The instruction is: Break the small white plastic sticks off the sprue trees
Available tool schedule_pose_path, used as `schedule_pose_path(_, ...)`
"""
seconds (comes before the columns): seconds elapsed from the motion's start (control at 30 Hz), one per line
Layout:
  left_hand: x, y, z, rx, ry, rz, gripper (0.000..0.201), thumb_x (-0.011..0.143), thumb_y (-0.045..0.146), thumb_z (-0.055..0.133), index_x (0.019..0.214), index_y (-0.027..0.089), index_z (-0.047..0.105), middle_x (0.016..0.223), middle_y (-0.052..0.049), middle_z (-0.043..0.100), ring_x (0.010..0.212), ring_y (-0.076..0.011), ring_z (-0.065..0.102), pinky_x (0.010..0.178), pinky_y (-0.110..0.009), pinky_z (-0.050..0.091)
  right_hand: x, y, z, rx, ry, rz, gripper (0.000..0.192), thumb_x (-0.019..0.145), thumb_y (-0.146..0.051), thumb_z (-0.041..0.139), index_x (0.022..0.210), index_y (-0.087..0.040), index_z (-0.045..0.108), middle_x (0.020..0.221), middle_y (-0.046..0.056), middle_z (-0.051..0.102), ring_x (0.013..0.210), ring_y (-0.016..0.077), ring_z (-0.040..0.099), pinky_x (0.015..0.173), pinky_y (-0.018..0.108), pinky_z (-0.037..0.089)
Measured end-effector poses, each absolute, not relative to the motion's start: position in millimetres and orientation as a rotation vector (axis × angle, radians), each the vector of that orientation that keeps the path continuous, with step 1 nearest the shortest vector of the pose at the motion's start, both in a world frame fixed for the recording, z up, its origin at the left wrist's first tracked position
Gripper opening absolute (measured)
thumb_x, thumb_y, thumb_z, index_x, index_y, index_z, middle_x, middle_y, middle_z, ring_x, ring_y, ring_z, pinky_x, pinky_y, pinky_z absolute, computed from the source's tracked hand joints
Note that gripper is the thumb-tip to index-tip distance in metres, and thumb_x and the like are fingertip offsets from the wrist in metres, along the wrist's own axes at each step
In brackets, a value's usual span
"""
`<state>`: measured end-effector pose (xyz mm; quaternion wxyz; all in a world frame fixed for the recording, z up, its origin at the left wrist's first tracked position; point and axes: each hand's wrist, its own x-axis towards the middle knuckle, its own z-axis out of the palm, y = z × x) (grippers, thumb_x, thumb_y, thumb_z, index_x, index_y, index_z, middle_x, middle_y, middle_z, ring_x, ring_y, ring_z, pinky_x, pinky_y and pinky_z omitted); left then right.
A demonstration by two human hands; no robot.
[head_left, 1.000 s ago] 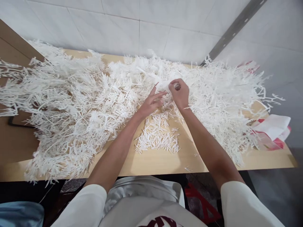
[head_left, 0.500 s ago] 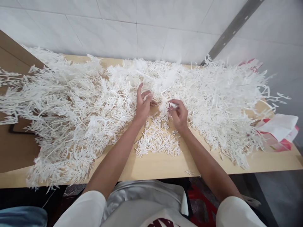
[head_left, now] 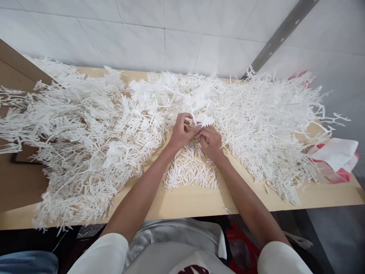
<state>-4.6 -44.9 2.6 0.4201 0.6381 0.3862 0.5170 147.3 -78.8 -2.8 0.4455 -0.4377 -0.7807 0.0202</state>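
The small white plastic sprig sits right at my fingertips, pinched between both hands over the middle of the table. Its comb of short tines pokes up and away from me, just above my knuckles, and its long axis runs roughly left to right between the two grips. My left hand is curled shut on its left end, thumb against forefinger; my right hand is closed on the other end, and the two hands touch. Neither is nearer; both are on it.

Directly below my wrists lies a small heap of loose plastic sticks on the bare wooden tabletop. Around it, on both sides and behind, spreads the big tangle of white branched plastic sprues. At the far right edge lies a red-and-white bag; I cannot tell what it holds.
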Motion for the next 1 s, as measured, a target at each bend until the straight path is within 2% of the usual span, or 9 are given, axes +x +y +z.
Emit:
schedule_pose_path(0.1,-8,-43,3,1.554,0.915,1.246,0.041,0.08,0.041,0.069,0.116,0.025,0.055,0.106,-0.004,0.061,0.082,-0.0107,0.057,0.067,-0.022,0.046,144,-80,-3,-1.044,-2.09,-0.058,0.028,0.082,-0.005,0.046,0.086,-0.02,0.069,0.082,0.005,0.07,0.082,0.0197,0.064,0.078,0.037,0.053)
schedule_pose_path(0.23,-10,-41,4,1.469,0.979,1.253,0.027,0.086,0.046,0.061,0.092,0.02,0.065,0.083,-0.001,0.064,0.075,-0.0109,0.057,0.069,-0.024,0.046,142,-84,-1,-0.931,-2.093,0.012,0.041,0.085,-0.006,0.046,0.12,-0.024,0.06,0.12,0.008,0.067,0.11,0.0221,0.063,0.093,0.041,0.053)
schedule_pose_path(0.33,-11,-39,3,1.381,0.957,1.308,0.028,0.088,0.047,0.059,0.087,0.02,0.065,0.079,0.0,0.062,0.075,-0.0101,0.057,0.072,-0.023,0.046,143,-84,-2,-0.906,-1.84,0.002,0.049,0.091,-0.014,0.046,0.137,-0.03,0.041,0.119,0.006,0.065,0.087,0.0161,0.066,0.079,0.035,0.057)
schedule_pose_path(0.43,-11,-39,3,1.378,0.904,1.22,0.026,0.085,0.045,0.063,0.088,0.019,0.066,0.078,0.001,0.061,0.073,-0.0099,0.057,0.071,-0.023,0.045,145,-78,-1,-1.082,-1.606,0.052,0.041,0.095,-0.028,0.047,0.136,-0.031,0.04,0.117,0.007,0.061,0.075,0.0131,0.061,0.064,0.03,0.055)
schedule_pose_path(0.57,-10,-42,5,1.461,0.907,1.164,0.028,0.08,0.039,0.071,0.1,0.022,0.063,0.071,0.004,0.054,0.059,-0.0066,0.045,0.058,-0.021,0.037,145,-68,-1,-1.243,-1.713,0.189,0.034,0.095,-0.042,0.05,0.123,-0.025,0.055,0.108,0.008,0.065,0.075,0.0146,0.061,0.064,0.031,0.054)
schedule_pose_path(0.67,-9,-43,5,1.408,0.915,1.247,0.024,0.079,0.029,0.071,0.097,0.023,0.056,0.07,0.005,0.051,0.059,-0.006,0.044,0.057,-0.02,0.036,143,-68,-1,-1.212,-1.782,0.1,0.026,0.094,-0.039,0.051,0.108,-0.021,0.064,0.096,0.007,0.069,0.075,0.0154,0.063,0.063,0.03,0.053)
schedule_pose_path(0.8,-9,-42,6,1.472,0.977,1.23,0.01,0.083,0.022,0.064,0.092,0.021,0.061,0.068,0.005,0.049,0.059,-0.0068,0.043,0.059,-0.021,0.037,143,-75,2,-1.183,-1.775,0.113,0.026,0.093,-0.032,0.054,0.116,-0.024,0.064,0.106,0.008,0.068,0.084,0.0154,0.065,0.064,0.028,0.053)
schedule_pose_path(0.9,-9,-43,7,1.58,1.027,1.204,0.013,0.086,0.02,0.06,0.096,0.022,0.068,0.08,0.001,0.053,0.067,-0.0079,0.048,0.066,-0.024,0.04,145,-76,1,-1.196,-1.69,0.234,0.022,0.089,-0.034,0.062,0.108,-0.025,0.066,0.099,0.005,0.069,0.074,0.0132,0.064,0.061,0.027,0.053)
schedule_pose_path(1.0,-8,-43,4,1.692,1.046,1.155,0.015,0.09,0.027,0.056,0.097,0.021,0.069,0.087,-0.002,0.053,0.073,-0.0098,0.052,0.069,-0.026,0.043,147,-74,-2,-1.267,-1.474,0.444,0.021,0.084,-0.04,0.067,0.097,-0.024,0.064,0.078,-0.001,0.068,0.061,0.0111,0.063,0.055,0.025,0.051)
